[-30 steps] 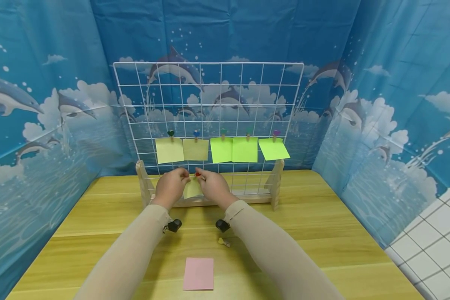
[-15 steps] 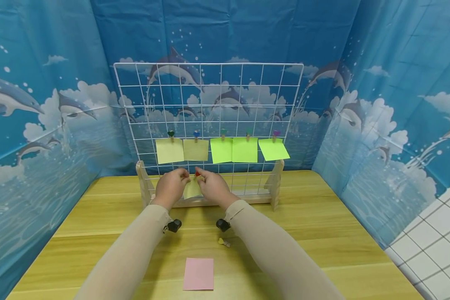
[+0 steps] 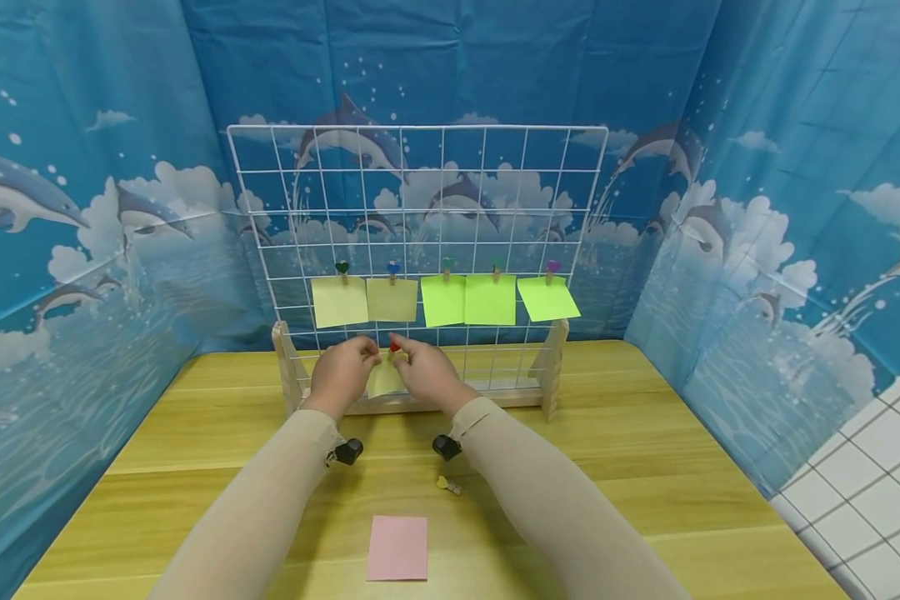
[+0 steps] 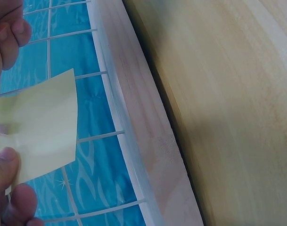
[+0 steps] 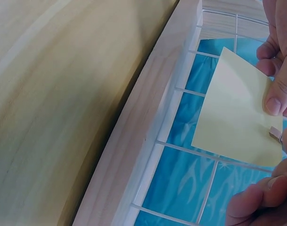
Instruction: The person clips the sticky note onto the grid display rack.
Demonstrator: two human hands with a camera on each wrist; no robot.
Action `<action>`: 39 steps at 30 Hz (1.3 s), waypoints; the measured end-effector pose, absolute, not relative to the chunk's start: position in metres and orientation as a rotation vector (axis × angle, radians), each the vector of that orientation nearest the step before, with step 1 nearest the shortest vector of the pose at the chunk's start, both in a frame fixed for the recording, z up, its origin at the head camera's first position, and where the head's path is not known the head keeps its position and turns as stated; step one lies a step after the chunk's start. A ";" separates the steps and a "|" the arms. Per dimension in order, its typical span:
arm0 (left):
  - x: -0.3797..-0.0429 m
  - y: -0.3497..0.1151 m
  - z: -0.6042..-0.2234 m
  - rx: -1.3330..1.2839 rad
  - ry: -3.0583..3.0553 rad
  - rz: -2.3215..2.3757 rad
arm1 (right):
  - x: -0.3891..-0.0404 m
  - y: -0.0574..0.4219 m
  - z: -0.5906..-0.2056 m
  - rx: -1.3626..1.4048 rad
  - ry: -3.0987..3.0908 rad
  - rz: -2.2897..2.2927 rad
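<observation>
A pale yellow sticky note (image 3: pixel 385 380) stands against the lower part of a white wire grid (image 3: pixel 442 210). My left hand (image 3: pixel 342 372) pinches its upper left edge, with the thumb (image 5: pixel 274 105) lying on the paper in the right wrist view. Beside it, my right hand (image 3: pixel 431 372) pinches a small wooden clothespin with a red heart (image 3: pixel 395 345). The clothespin's wooden tip (image 4: pixel 0 129) overlaps the note's top edge in the left wrist view. Most of the clothespin is hidden behind the right fingers.
Higher on the grid hang two pale yellow notes (image 3: pixel 339 302) and several green notes (image 3: pixel 491 300), under heart clothespins. A wooden base (image 3: pixel 450 402) bears the grid. On the table (image 3: pixel 630 467) lie a yellow-heart clothespin (image 3: pixel 448 485) and a pink sticky note (image 3: pixel 397 548).
The red-heart clothespin has shifted slightly left and turned more upright in my right fingers. Both hands and the note stay almost in place.
</observation>
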State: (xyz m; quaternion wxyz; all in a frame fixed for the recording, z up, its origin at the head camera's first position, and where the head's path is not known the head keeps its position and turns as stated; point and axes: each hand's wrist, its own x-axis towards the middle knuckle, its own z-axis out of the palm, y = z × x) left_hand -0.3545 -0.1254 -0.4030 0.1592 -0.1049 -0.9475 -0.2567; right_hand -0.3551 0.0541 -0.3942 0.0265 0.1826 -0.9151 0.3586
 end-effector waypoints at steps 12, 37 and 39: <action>-0.352 -0.126 -0.401 -0.297 -2.716 -0.745 | -0.356 0.054 -0.390 0.555 -2.850 1.151; -0.348 -0.127 -0.399 -0.316 -2.760 -0.700 | -0.352 0.058 -0.384 0.629 -2.868 1.074; -0.347 -0.127 -0.398 -0.326 -2.758 -0.676 | -0.349 0.060 -0.383 0.645 -2.865 1.063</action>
